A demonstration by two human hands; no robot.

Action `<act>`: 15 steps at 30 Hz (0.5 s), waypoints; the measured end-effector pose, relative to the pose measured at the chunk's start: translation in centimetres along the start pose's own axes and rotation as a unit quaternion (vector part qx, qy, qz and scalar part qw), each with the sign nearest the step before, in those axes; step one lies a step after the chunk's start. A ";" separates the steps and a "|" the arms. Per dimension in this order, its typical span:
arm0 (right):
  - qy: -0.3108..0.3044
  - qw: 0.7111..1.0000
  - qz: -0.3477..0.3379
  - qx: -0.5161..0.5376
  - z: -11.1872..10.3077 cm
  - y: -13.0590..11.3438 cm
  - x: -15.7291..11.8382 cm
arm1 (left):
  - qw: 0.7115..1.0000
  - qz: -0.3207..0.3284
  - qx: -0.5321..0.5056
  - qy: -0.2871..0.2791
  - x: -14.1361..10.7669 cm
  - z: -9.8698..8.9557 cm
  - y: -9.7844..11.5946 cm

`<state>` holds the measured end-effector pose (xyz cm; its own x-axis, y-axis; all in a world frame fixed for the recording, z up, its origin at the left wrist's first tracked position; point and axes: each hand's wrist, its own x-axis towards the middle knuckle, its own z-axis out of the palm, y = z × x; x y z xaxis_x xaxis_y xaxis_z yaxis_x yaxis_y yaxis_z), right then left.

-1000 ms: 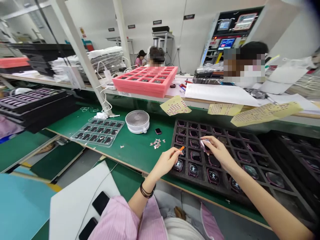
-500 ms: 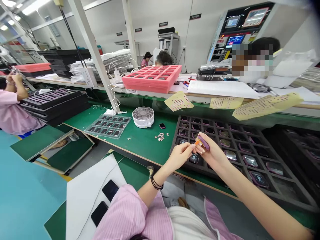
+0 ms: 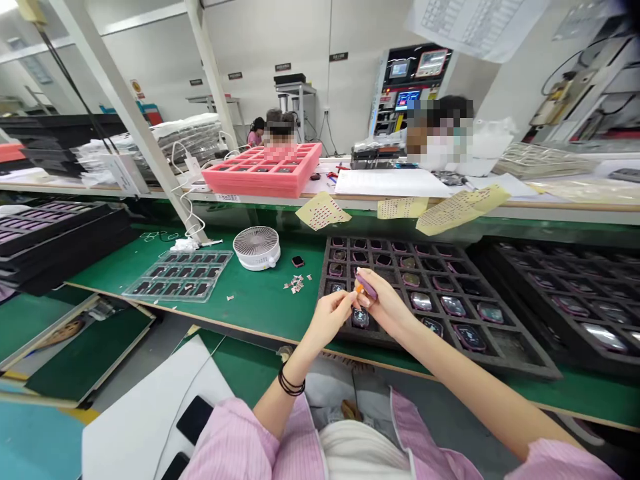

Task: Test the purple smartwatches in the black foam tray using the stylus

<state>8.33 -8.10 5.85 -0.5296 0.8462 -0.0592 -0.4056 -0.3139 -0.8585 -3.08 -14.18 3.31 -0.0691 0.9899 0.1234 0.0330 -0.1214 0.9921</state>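
My right hand (image 3: 387, 307) is closed round a purple watch case (image 3: 367, 287), which it holds on edge. At the near side of the case, my left hand (image 3: 327, 319) pinches a small orange piece (image 3: 360, 289). Whether that piece is attached to the case, I cannot tell. Both hands are over the left part of a dark foam tray (image 3: 543, 365), whose compartments hold several watches with purple frames. One watch (image 3: 360, 317) lies in the compartment just below my fingers. Another small watch (image 3: 297, 261) rests on the green bench, left of the tray.
Small loose pieces (image 3: 296, 285) lie near a white fan (image 3: 257, 248). Further left is a clear plastic tray (image 3: 213, 288) of dark parts. A pink foam tray (image 3: 305, 180) and yellow dotted sheets (image 3: 323, 210) occupy the shelf. More watches fill another foam tray (image 3: 515, 257) at right.
The view has swung to the right, so the bench and trays appear further left. Both hands stay together at the watch case, with little change in their grip.
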 end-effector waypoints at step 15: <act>-0.002 0.993 0.073 0.097 -0.6 0.2 1.0 | 0.997 -0.036 -0.068 -0.015 1.1 0.6 0.3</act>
<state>8.13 -7.02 5.30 -0.5957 0.7840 -0.1746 -0.4589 -0.5107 -0.7271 -2.56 -13.10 3.70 -0.0359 0.9980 0.0527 -0.1072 -0.0563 0.9926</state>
